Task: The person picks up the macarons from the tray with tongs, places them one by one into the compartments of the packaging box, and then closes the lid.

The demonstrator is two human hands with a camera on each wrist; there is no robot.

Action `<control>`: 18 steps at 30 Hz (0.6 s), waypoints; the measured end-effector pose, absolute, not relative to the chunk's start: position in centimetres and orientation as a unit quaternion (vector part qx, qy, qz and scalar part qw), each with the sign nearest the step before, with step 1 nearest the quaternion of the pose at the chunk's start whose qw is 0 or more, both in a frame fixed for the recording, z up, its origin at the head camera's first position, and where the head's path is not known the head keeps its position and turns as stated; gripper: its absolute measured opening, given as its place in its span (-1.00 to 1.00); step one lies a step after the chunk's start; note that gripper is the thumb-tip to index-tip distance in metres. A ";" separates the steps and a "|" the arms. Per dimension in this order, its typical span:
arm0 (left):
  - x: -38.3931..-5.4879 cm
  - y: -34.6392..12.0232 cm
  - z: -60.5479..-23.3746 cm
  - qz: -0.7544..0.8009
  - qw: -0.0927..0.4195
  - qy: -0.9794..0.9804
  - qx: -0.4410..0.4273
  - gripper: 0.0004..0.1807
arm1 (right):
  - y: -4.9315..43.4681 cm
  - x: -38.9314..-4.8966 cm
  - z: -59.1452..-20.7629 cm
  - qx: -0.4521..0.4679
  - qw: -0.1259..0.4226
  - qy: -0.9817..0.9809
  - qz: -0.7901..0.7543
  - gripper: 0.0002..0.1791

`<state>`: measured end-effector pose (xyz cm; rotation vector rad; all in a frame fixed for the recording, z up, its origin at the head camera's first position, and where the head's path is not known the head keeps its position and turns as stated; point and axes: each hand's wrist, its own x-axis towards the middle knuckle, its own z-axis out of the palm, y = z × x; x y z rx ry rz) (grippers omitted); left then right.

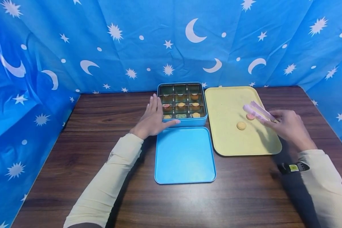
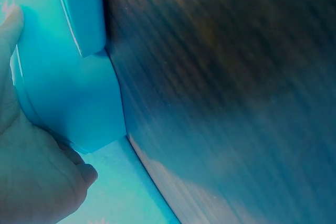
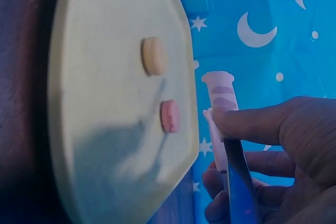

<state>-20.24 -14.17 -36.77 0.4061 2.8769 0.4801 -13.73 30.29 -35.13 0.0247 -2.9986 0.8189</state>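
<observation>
My right hand [image 1: 293,128] pinches a pair of tongs [image 3: 221,93] with pale pink tips and metal arms. The tips hover over the yellow tray [image 1: 225,139], holding nothing that I can make out. Two small round macarons lie below them on the tray, a pink one [image 3: 170,116] and a yellowish one [image 3: 155,56]. My left hand [image 1: 152,118] rests against the near left corner of a blue tin [image 1: 185,122], fingers straight along its side and thumb along its front. Several macarons [image 1: 181,104] sit in the tin's divided compartments; the back row shows none.
A blue tin lid [image 1: 185,155] lies flat on the dark wooden table [image 1: 165,202], just in front of the tin. The tray stands close to the tin's right side. A blue curtain [image 1: 154,28] with moons and stars hangs behind the table and at both sides.
</observation>
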 end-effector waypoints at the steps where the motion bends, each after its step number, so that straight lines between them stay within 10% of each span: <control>1: -20.2 -14.2 -36.8 0.163 0.098 0.972 0.137 0.40 | 30.4 -13.6 -35.2 0.007 0.013 -0.965 0.263 -0.36; 18: -20.3 -14.1 -36.8 0.161 0.099 0.973 0.135 0.41 | 31.5 -12.6 -36.9 -0.001 -0.022 -0.966 0.259 -0.34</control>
